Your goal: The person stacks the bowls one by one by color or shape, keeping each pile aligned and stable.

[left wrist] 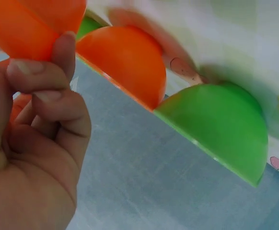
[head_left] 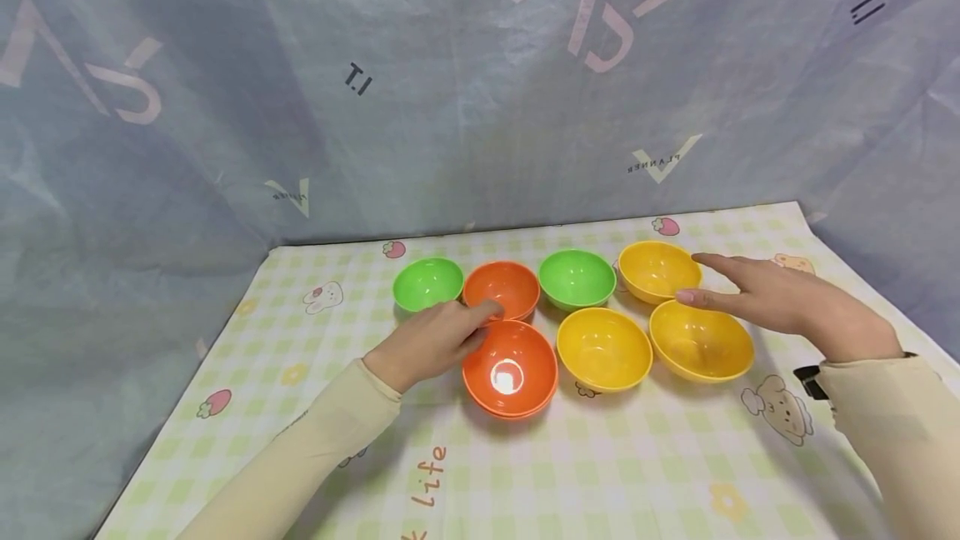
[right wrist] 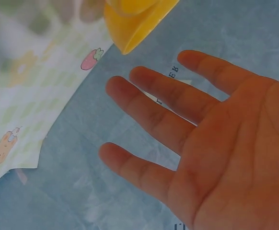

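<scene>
At the middle of the table, my left hand [head_left: 438, 340] pinches the rim of the near orange bowl [head_left: 517, 369]. A second rim shows just beneath that bowl's edge. In the left wrist view the fingers and thumb grip the orange bowl [left wrist: 27, 31] at its edge. Just behind stands another orange bowl [head_left: 501, 286], between two green bowls [head_left: 427, 283]. My right hand [head_left: 798, 307] hovers by the right side of the far yellow bowl [head_left: 660, 269] and the near yellow bowl [head_left: 701, 344]. Its fingers are spread and hold nothing in the right wrist view.
Another yellow bowl [head_left: 603, 348] sits right of the near orange bowl. The right green bowl [head_left: 577, 277] stands in the back row. A checked cloth [head_left: 585, 482] with printed figures covers the table. Behind it hangs a grey-blue fabric backdrop [head_left: 450, 148].
</scene>
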